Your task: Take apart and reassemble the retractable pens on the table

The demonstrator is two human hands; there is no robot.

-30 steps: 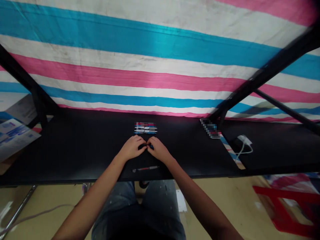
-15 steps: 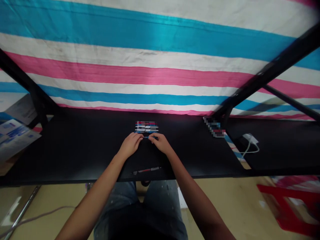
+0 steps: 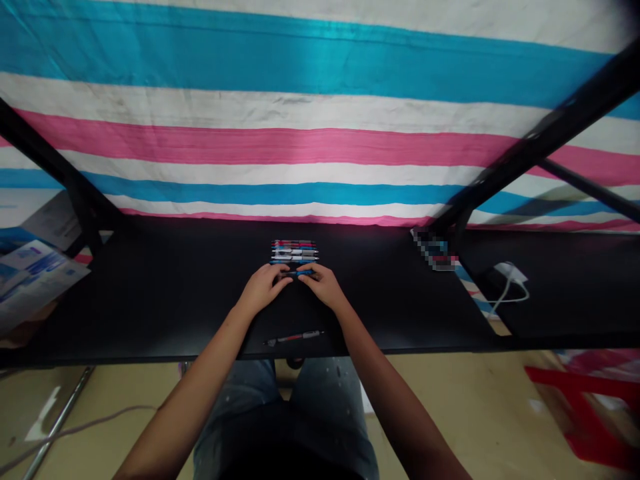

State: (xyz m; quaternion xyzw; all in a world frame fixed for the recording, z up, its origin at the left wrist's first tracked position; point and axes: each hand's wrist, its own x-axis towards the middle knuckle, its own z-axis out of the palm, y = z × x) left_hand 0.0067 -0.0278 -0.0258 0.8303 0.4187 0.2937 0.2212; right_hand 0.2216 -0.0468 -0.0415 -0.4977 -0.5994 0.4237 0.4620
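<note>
Both my hands rest on a black table (image 3: 165, 293), close together at its middle. My left hand (image 3: 263, 287) and my right hand (image 3: 323, 283) each pinch one end of a blue pen (image 3: 299, 273) lying crosswise between them. Just beyond the fingertips lies a neat row of several pens (image 3: 295, 251), red, black and blue, side by side. A single red pen (image 3: 294, 338) lies near the table's front edge, between my forearms.
A striped pink, blue and white tarp (image 3: 310, 133) hangs behind the table. Black frame bars (image 3: 530, 147) cross at the right. A white charger with cable (image 3: 510, 280) lies on the right table. Printed papers (image 3: 30, 280) sit at the left; a red stool (image 3: 585, 420) stands on the floor.
My hands moved forward from the table's middle to the pen row, carrying the blue pen up against it. The red pen near the front edge has not moved.
</note>
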